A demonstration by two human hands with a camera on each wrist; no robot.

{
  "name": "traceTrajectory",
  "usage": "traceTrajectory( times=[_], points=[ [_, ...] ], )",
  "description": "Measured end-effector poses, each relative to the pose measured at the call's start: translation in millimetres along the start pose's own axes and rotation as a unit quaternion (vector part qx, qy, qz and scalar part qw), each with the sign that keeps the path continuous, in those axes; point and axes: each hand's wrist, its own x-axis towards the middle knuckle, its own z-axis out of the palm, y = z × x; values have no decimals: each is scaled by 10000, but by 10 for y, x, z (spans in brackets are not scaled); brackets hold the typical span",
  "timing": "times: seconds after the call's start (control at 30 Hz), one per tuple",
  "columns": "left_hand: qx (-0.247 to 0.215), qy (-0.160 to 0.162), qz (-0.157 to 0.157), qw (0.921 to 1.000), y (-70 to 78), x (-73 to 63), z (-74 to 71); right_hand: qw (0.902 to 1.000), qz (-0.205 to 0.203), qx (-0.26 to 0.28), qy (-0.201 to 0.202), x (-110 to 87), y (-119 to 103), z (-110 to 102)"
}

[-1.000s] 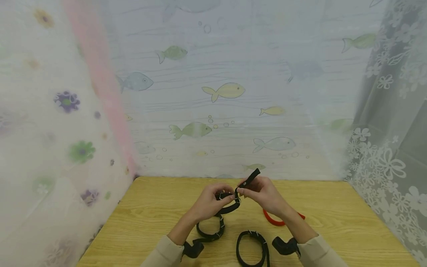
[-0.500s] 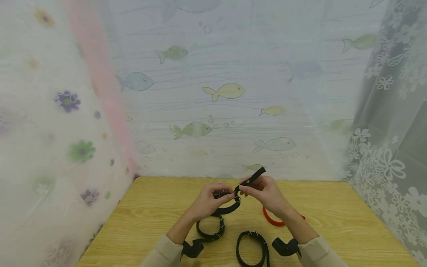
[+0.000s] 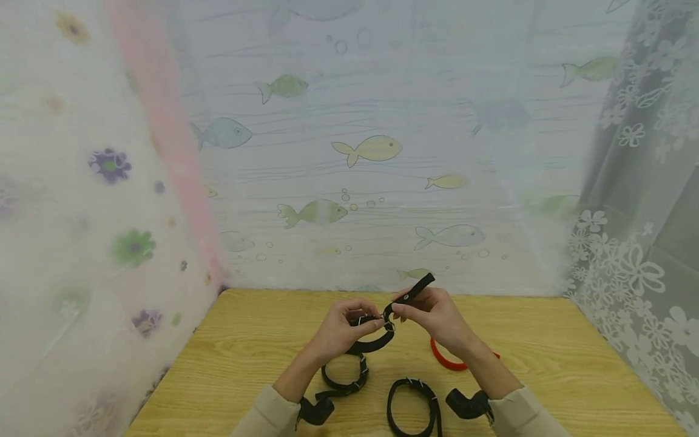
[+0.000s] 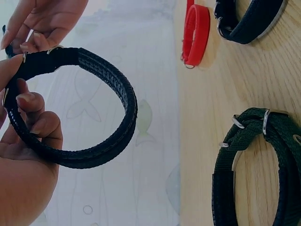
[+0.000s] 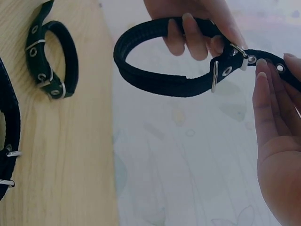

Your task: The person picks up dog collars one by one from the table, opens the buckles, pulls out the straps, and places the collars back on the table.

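A black pet collar (image 3: 374, 345) is held in the air above the table, its strap buckled into a loop. The left hand (image 3: 349, 331) grips the loop near the metal buckle (image 5: 238, 50), thumb on one side and curled fingers on the other. The right hand (image 3: 437, 318) pinches the strap's loose end (image 3: 417, 290), which has metal eyelets and points up to the right. In the right wrist view, the strap passes through the buckle, and a D-ring (image 5: 215, 76) shows beside it. Part of the loose end is hidden behind the right fingers.
On the wooden table (image 3: 246, 352) lie a dark green collar (image 4: 249, 122) at left, a black collar (image 3: 390, 406) near the front, and a red collar (image 3: 450, 364) partly behind the right forearm. Patterned curtains (image 3: 377, 243) surround the table. Each wrist wears a black camera (image 3: 317, 411).
The right hand has moved slightly to the right, drawing the strap's end a little farther out; over the last half second both hands are almost still.
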Motion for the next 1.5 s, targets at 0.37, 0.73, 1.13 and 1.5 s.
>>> traceTrajectory(
  times=[0.37,0.73,1.13,1.5],
  points=[
    [389,-38,55,9992,27,-7,14,9999,53,-84,20,-6,-8,2],
    [1819,-534,530,9804,92,0,-3,9990,-129,-412,-131,15,-13,51],
    [1431,-951,572,9835,-2,-4,0,9982,-324,-430,-283,61,-4,116],
    [1274,-582,704,9876,-37,-10,11,9948,-445,-890,-214,85,-26,156]
  ],
)
